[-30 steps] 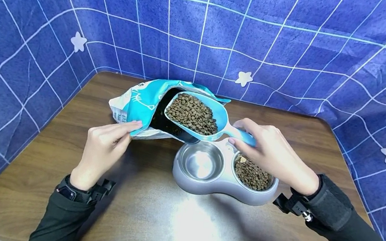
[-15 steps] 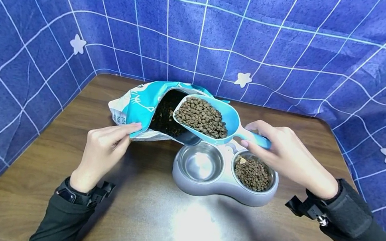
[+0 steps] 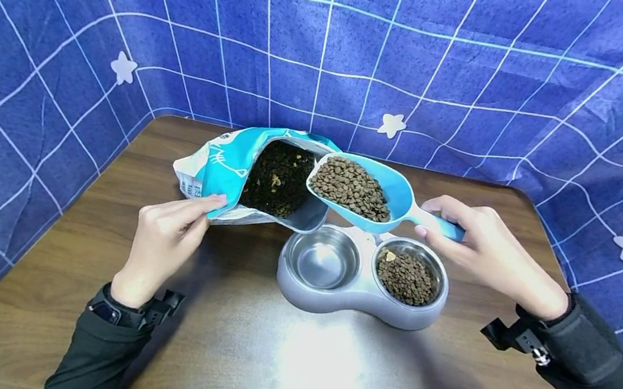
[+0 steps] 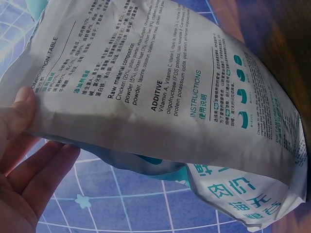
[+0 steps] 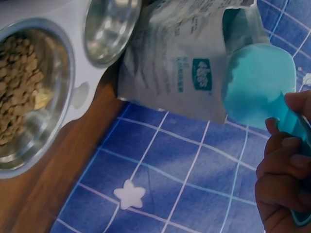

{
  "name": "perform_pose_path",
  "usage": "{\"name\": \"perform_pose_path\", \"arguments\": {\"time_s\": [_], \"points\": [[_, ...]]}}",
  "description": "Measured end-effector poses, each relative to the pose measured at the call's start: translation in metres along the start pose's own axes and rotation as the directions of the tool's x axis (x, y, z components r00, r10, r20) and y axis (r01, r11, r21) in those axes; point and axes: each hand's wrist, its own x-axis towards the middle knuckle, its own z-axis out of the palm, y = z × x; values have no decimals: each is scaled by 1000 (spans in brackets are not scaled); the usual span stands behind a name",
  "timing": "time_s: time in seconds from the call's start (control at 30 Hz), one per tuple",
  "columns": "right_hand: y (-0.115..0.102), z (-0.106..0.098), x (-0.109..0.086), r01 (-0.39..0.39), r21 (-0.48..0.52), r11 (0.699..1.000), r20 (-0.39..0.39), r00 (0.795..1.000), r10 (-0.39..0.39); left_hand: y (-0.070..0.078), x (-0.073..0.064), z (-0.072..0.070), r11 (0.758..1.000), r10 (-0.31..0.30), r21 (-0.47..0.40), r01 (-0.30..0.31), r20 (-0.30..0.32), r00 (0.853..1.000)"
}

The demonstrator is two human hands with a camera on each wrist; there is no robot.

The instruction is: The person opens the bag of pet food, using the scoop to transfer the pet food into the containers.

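My left hand (image 3: pixel 166 238) pinches the edge of the teal and white pet food bag (image 3: pixel 227 168), thumb on one face and fingers behind it in the left wrist view. The bag lies on its side with its mouth gaping, and dark kibble shows inside. In my right hand (image 3: pixel 475 240) is the handle of a light blue scoop (image 3: pixel 399 192), heaped with brown kibble (image 3: pixel 350 189). The scoop's front lip overlaps the right edge of the bag's mouth, above the double pet bowl (image 3: pixel 359 301). Its left steel bowl (image 3: pixel 324 261) is bare; the right one (image 3: pixel 407 278) holds kibble.
A brown wooden table (image 3: pixel 200 336) carries everything. Blue cloth (image 3: pixel 284 35) with white grid lines and stars rises behind the table and along both sides. The bag and the double bowl stand close together near the table's middle.
My right hand has drawn the loaded scoop rightward out of the bag's mouth, uncovering more of the dark kibble inside. My left hand keeps its pinch on the bag, nearly still.
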Motion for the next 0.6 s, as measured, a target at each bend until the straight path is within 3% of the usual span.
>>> {"name": "perform_pose_path", "arguments": {"time_s": [0.27,0.6], "points": [[10,-8,-9,-31,-28,999,-49,998,29,0,-2,0,1000,-2,10,2,-10,1000],[18,-23,-25,-73,-57,996,-57,996,70,-1,-1,1,1000,-6,-5,6,-18,1000]]}}
